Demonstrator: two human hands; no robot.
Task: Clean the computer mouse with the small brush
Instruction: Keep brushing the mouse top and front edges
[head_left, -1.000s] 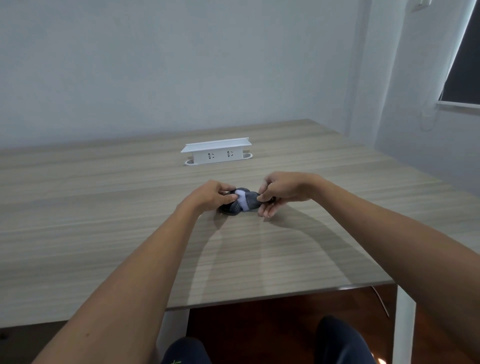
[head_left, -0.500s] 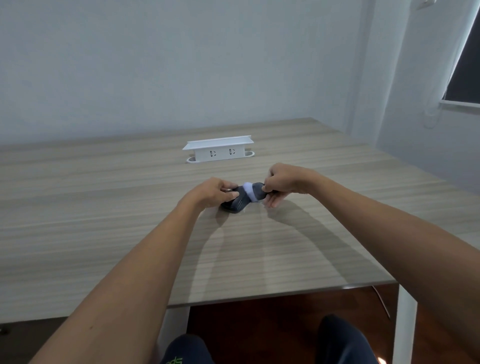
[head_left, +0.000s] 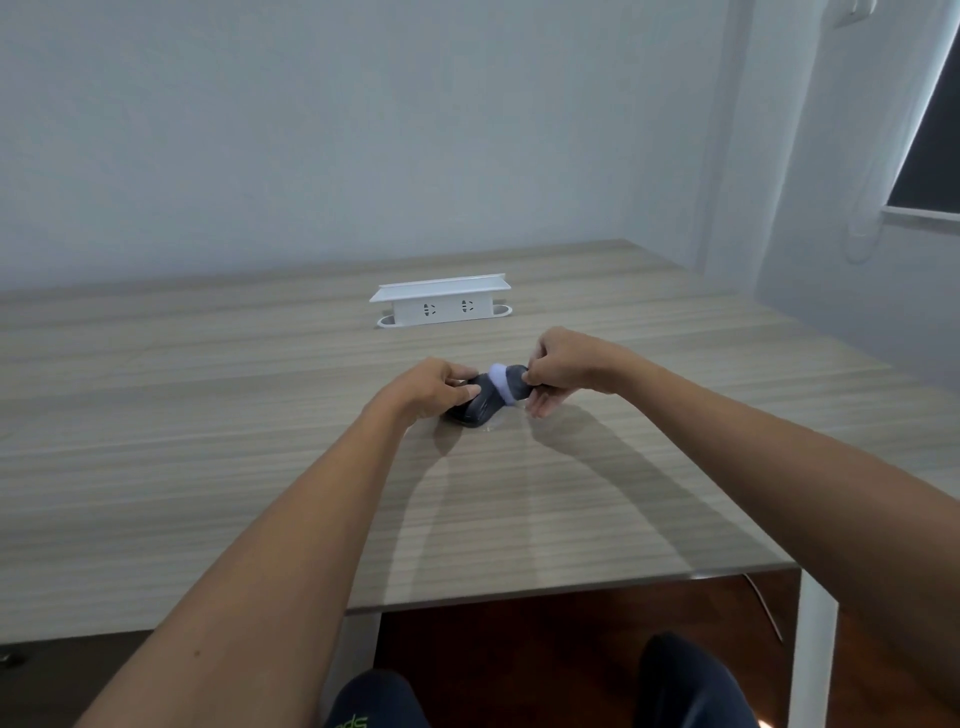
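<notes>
I see left hand (head_left: 434, 387) clamped on dark smooth mouse (head_left: 475, 405) | right hand (head_left: 563, 366) pinching grey-white brush (head_left: 506, 383) | white socket box (head_left: 441, 304) behind, wood-grain table (head_left: 208, 441)

A dark grey computer mouse (head_left: 475, 405) sits on a pale wood-grain table (head_left: 208, 441) with fine horizontal streaks. A brush (head_left: 506, 383) with dark grey body and white-lilac band is above it. A white socket box (head_left: 440, 304) stands farther back. The wall (head_left: 311, 130) is plain pale grey.

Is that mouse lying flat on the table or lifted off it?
Resting on the table: the mouse sits on the wood, steadied by the left hand; whether flat, cannot tell.
</notes>
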